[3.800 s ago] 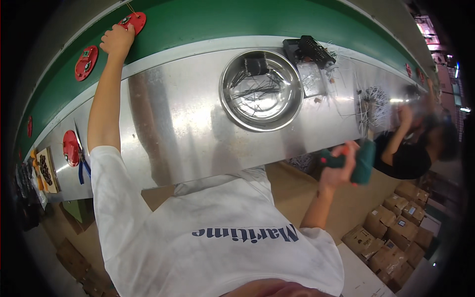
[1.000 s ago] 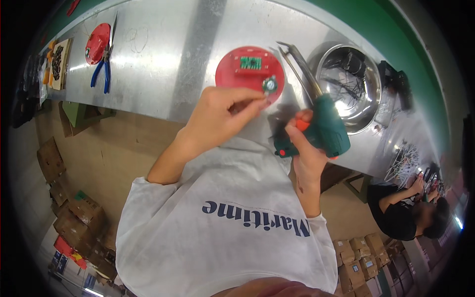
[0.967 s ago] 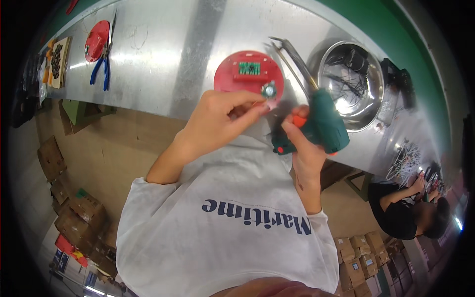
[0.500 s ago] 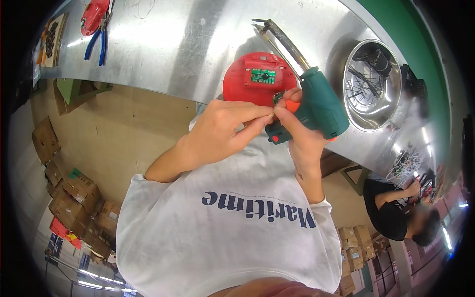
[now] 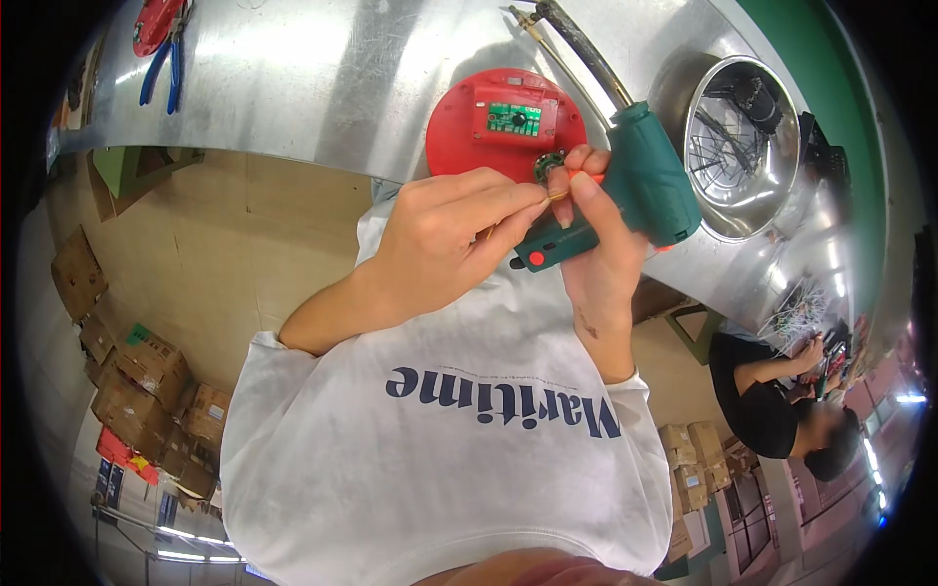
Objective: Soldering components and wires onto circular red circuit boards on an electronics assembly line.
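Note:
My right hand (image 5: 608, 230) is wrapped round a green soldering gun (image 5: 653, 181), its long metal tip slanting up and away to the left. The thumb and fingers of that same hand also hold a small round circuit board (image 5: 549, 166) near the gun's orange-red trigger. Pinched in my left hand (image 5: 445, 220) is a thin yellowish wire (image 5: 558, 196), its end at my right fingers. Just beyond both hands a red round housing (image 5: 454, 125) lies on the bench, with a green circuit board (image 5: 508, 119) set in its raised middle. My fingers partly hide the small board.
A steel bowl (image 5: 725, 220) with dark wires stands right of the gun. Blue-handled pliers (image 5: 161, 73) and another red part (image 5: 154, 24) lie at the far left of the metal bench (image 5: 293, 88). A person in black (image 5: 757, 391) works at the right.
The view has shifted, so the bench items sit higher. My right thumb has lifted and the yellowish wire between my hands now shows. The soldering gun's handle has swung a little outward.

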Available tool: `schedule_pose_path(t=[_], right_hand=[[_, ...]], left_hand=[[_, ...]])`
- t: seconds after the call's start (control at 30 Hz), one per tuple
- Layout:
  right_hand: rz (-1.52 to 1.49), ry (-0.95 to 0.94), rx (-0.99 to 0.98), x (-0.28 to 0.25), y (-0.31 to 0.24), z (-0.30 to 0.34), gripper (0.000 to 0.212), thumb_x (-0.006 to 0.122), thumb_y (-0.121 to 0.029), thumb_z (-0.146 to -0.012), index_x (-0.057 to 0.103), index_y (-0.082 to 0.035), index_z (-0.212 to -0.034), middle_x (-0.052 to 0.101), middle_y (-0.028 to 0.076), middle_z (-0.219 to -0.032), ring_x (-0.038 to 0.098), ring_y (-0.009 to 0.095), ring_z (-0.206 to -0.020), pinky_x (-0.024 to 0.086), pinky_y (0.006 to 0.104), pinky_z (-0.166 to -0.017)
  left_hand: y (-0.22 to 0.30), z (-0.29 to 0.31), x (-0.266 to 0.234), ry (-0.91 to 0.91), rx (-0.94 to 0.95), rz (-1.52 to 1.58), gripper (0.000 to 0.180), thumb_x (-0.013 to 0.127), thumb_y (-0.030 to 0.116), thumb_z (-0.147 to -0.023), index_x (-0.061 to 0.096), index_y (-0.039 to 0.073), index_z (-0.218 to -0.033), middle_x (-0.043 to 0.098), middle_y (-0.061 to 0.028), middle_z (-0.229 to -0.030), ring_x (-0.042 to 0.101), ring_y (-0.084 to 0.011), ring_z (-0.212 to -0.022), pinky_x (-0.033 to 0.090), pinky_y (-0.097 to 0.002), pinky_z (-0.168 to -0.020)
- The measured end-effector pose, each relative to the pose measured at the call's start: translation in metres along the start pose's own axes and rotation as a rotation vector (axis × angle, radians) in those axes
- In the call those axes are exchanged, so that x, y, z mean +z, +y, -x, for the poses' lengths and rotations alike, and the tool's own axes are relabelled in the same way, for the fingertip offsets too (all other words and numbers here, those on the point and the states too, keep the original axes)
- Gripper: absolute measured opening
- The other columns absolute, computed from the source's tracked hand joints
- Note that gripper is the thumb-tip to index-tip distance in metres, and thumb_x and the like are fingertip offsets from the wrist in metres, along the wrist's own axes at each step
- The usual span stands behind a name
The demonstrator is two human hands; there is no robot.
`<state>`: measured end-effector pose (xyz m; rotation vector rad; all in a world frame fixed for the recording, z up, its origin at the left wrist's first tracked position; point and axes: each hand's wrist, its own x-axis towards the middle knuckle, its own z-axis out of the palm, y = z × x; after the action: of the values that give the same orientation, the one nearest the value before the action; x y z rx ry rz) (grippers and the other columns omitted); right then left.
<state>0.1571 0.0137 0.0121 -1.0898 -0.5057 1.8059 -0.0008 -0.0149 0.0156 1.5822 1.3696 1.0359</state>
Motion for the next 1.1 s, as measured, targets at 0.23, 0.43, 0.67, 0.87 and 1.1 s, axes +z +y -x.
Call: schedule_pose_path(t=[0.23, 0.43, 0.67, 0.87, 1.1], right_hand=[[0.019, 0.029, 0.001, 0.004, 0.002, 0.003, 0.023, 0.061, 0.004, -0.080, 0.055, -0.001, -0.101, 0.056, 0.010, -0.103, 0.057, 0.016, -0.083, 0.043, 0.0246, -0.067], [0.002, 0.026, -0.029, 0.004, 0.003, 0.006, 0.021, 0.059, 0.003, -0.082, 0.055, -0.001, -0.102, 0.056, 0.011, -0.105, 0.057, 0.017, -0.085, 0.044, 0.0256, -0.068], [0.047, -0.064, -0.072, -0.031, -0.003, 0.011, 0.025, 0.061, -0.015, -0.084, 0.048, -0.001, -0.102, 0.051, 0.013, -0.105, 0.055, 0.021, -0.081, 0.043, 0.0263, -0.064], [0.473, -0.060, -0.019, -0.054, -0.031, 0.038, 0.025, 0.063, -0.017, -0.080, 0.051, 0.000, -0.094, 0.054, 0.014, -0.092, 0.051, 0.016, -0.070, 0.041, 0.0262, -0.060], [0.708, -0.034, -0.016, -0.075, -0.031, 0.053, 0.029, 0.061, -0.017, -0.081, 0.054, 0.004, -0.099, 0.058, 0.013, -0.083, 0.051, 0.015, -0.064, 0.042, 0.0266, -0.059]], left_hand=[[0.005, 0.001, 0.000, -0.012, -0.063, -0.025, 0.016, 0.069, -0.006, -0.076, 0.069, -0.001, -0.091, 0.067, -0.0092, -0.076, 0.062, -0.0157, -0.060, 0.047, -0.0241, -0.053], [0.001, 0.003, 0.006, 0.125, 0.091, -0.113, 0.016, 0.072, -0.005, -0.072, 0.070, -0.001, -0.088, 0.067, -0.0077, -0.078, 0.061, -0.0158, -0.062, 0.047, -0.0250, -0.056], [-0.019, 0.001, 0.012, 0.311, -0.054, -0.061, 0.010, 0.072, -0.005, -0.072, 0.069, -0.002, -0.080, 0.053, -0.0167, -0.124, 0.053, -0.0184, -0.099, 0.047, -0.0254, -0.064], [-0.029, -0.007, 0.020, 0.403, -0.093, 0.040, 0.007, 0.070, -0.002, -0.070, 0.066, 0.002, -0.073, 0.055, -0.0130, -0.123, 0.053, -0.0239, -0.100, 0.047, -0.0306, -0.075], [-0.027, -0.009, 0.020, 0.396, -0.099, 0.034, 0.007, 0.069, -0.002, -0.069, 0.066, 0.002, -0.073, 0.055, -0.0114, -0.123, 0.052, -0.0243, -0.102, 0.047, -0.0317, -0.079]])
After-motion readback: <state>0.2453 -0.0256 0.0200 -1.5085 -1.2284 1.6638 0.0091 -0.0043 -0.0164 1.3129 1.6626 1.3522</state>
